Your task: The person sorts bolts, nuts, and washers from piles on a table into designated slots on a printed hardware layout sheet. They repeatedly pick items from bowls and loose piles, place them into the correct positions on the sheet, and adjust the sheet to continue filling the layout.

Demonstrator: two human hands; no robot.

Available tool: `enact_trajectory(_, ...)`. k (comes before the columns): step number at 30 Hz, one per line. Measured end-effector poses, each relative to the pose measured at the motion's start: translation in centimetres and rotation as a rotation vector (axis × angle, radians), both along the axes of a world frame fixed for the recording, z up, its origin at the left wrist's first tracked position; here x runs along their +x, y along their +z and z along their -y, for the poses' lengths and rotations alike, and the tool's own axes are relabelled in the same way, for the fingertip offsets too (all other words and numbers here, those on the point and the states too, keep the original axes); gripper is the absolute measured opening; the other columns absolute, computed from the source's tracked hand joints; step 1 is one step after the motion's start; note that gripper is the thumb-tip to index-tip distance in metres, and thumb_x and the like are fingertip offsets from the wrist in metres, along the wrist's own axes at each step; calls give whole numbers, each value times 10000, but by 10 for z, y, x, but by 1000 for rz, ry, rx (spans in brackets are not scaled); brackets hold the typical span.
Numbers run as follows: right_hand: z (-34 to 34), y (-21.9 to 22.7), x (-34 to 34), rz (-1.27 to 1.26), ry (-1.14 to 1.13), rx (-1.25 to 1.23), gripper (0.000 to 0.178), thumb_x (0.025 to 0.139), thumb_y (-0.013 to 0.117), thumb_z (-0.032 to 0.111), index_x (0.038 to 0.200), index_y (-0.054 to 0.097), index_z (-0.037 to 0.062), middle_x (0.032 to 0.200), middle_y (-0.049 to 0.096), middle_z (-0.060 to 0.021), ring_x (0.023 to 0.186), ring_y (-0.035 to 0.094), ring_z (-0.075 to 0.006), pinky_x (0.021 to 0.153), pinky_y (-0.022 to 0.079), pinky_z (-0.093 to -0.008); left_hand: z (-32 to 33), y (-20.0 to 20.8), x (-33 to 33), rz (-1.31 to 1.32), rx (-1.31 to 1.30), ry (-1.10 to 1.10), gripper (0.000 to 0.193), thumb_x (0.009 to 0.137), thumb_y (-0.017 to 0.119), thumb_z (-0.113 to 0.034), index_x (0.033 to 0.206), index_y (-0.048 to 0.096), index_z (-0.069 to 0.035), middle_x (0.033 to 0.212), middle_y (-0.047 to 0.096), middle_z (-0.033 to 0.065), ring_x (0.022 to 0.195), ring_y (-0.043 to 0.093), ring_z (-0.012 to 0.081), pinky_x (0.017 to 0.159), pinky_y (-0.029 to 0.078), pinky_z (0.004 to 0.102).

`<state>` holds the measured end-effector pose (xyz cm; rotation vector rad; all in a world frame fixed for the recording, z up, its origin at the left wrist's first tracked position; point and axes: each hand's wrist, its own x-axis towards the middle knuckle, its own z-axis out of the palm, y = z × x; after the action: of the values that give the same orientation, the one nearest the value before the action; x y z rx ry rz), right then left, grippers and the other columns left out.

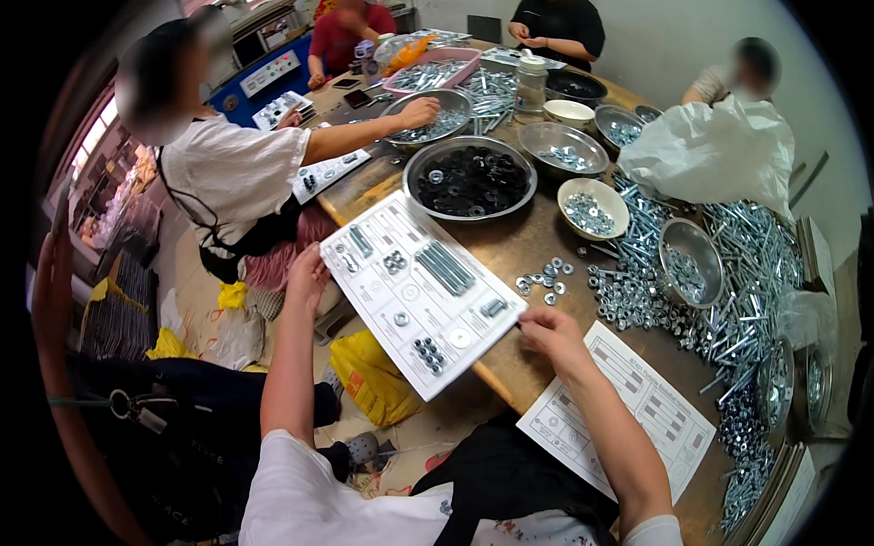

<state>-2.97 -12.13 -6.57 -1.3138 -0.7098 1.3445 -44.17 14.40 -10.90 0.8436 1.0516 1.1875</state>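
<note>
A white printed hardware card (432,317) is held tilted over the table's near-left edge. Sets of long bolts (444,268), nuts (428,355) and washers sit in its printed boxes. My left hand (308,275) grips the card's left edge, fingers partly hidden beneath it. At its right corner, my right hand (550,335) has thumb and fingers closed on the edge. A second printed sheet (669,400) lies on the table under my right forearm. Several loose washers (550,278) rest just beyond my right hand.
Beyond the card stands a steel bowl (409,187) of black washers, beside a cream bowl (596,236) of small parts. Bolts (756,250) and nuts (624,305) heap at the right. A co-worker's arm (350,136) reaches into another bowl at left; other people sit around the table.
</note>
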Motion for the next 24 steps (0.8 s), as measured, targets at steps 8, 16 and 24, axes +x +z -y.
enact_trajectory(8,-60,-41,2,-35,17,88,254,839,660,146,1069,687,42,785,587,3,635,519,-89,525,422,-245,-97,-30,11,214,-121,-139,334,960,627,-248,1231,637,-53,1178,684,129,1072,661,251,915,555,403)
enact_trajectory(16,44,-1,58,571,-92,201,234,850,644,140,1049,699,29,875,716,-86,809,677,-184,743,523,-312,-79,-32,50,-294,296,237,397,959,629,-397,1224,642,-102,1205,652,34,1072,581,130,889,428,287)
enact_trajectory(24,225,-10,196,1287,-736,-125,162,852,620,74,989,706,74,912,697,-109,861,674,-287,751,536,-397,167,36,313,-569,530,-631,297,934,505,-151,827,723,18,728,669,79,704,638,178,704,530,304)
